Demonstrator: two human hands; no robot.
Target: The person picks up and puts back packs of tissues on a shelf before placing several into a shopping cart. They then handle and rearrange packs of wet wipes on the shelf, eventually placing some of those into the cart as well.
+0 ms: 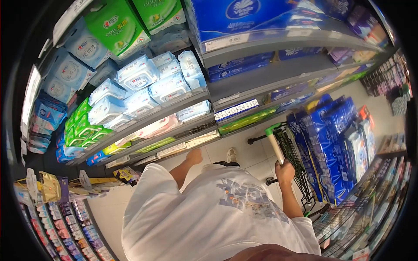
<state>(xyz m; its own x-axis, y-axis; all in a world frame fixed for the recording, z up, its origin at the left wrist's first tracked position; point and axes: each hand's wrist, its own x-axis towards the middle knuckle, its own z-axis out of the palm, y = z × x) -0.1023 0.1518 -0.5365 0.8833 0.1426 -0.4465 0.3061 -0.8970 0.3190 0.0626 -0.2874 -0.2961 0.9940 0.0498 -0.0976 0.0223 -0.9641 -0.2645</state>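
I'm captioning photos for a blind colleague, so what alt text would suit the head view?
Looking down in a shop aisle, a person in a white T-shirt grips a cart's pale handle with the right hand. The left hand is beside shelves stocked with light-blue packs and green packs.

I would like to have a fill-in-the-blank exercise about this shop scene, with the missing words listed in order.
The right hand is closed around the ____ of the cart.
The person wears a ____ T-shirt.
The large Vinda pack at the top of the shelf is mainly ____ in colour.
The big green packs bear the printed number ____.

Missing words: handle; white; blue; 999.
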